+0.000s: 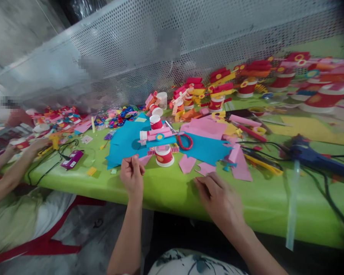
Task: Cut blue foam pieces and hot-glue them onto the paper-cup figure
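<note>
My left hand (132, 173) is curled closed at the table's front edge, thumb on top; whatever may be inside it is hidden. My right hand (222, 196) hangs over the edge further right, thumb and fingertips pinched together, and I cannot make out anything between them. Between and beyond my hands stands a red and white paper cup (164, 157) with a pink pleated paper strip at its sides. Pink paper rolls (160, 133) and a blue paper roll (163, 142) lie across its top. Red-handled scissors (185, 141) lie just behind it, near another small red cup (155, 122).
Blue paper sheets (123, 141) and pink scraps (187, 164) cover the green table (166, 191). At right are a blue glue gun (312, 156) with a glue stick and a yellow-black cutter (263, 163). Finished cup models (217, 101) line the back. A co-worker's hands (40, 147) work at left.
</note>
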